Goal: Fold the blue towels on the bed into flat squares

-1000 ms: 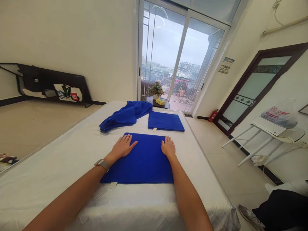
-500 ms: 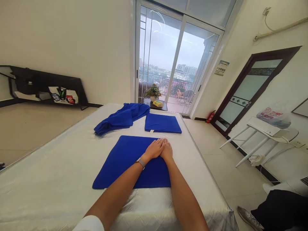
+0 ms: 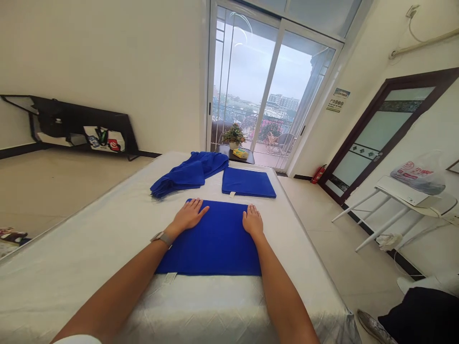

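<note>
A blue cloth (image 3: 218,239), folded into a flat square, lies on the white-covered bed (image 3: 211,306) right in front of me. My left hand (image 3: 189,215) rests flat on its far left corner, fingers stretched out. On the far right corner lies my right hand (image 3: 253,220), palm down with the fingers extended. A pale tag (image 3: 170,277) pokes out at the cloth's near left edge. Beyond it is a second folded blue cloth (image 3: 249,183) with a small tag. To the left of that, a heap of loose blue cloths (image 3: 190,173) is bunched up.
Past the bed's far end stands a dark small table (image 3: 247,155) with a potted plant (image 3: 234,135) and a yellow pack (image 3: 240,153). A white chair (image 3: 405,196) bears a box and a plastic bag (image 3: 418,174). Someone's shoe (image 3: 373,327) shows at lower right.
My hands were together at the cloth's far right; the left has moved to the far left corner. The cloth's left side now looks straighter, and a tag shows at its near edge.
</note>
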The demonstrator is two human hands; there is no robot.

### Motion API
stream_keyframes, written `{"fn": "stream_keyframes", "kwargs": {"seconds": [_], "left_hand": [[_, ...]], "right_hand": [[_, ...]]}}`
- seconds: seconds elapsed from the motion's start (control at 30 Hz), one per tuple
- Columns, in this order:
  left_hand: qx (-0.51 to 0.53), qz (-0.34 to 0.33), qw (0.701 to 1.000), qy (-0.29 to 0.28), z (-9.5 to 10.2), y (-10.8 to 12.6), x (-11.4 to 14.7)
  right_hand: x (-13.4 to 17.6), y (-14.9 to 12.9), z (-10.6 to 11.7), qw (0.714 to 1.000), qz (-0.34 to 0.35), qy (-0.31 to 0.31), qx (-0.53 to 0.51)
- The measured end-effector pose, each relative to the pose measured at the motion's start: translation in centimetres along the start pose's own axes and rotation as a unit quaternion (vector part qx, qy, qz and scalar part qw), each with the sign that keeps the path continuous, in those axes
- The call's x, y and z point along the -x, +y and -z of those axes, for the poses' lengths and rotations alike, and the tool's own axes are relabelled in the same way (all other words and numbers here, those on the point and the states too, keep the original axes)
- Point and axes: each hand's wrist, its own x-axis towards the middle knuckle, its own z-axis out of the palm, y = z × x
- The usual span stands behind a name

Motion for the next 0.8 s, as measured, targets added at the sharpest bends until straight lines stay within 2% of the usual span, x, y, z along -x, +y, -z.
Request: {"fn": "stream_keyframes", "kwargs": {"seconds": [0.07, 0.13, 0.6, 0.73, 0.8], "left_hand": [[-0.001, 0.025, 1.0, 0.0, 0.2, -1.6, 0.6], [0.003, 0.036, 0.999, -0.004, 0.4, -2.2, 1.0], [0.034, 0.072, 0.997, -0.002, 1.3, -0.5, 1.2], [0.038, 0.088, 0.995, -0.01, 1.4, -0.3, 1.2], [0.036, 0.088, 0.995, -0.008, 1.3, -0.4, 1.1]], "right_hand": [[0.0, 0.0, 0.0, 1.0, 0.0, -0.002, 0.005], [-0.1, 0.0, 0.1, 1.0, -0.001, -0.005, 0.011], [0.3, -0.5, 0.7, 0.997, -0.012, 0.006, 0.074], [1.4, -1.1, 1.9, 0.993, 0.027, 0.045, 0.105], [2.2, -1.1, 2.2, 0.994, 0.033, 0.041, 0.098]]}}
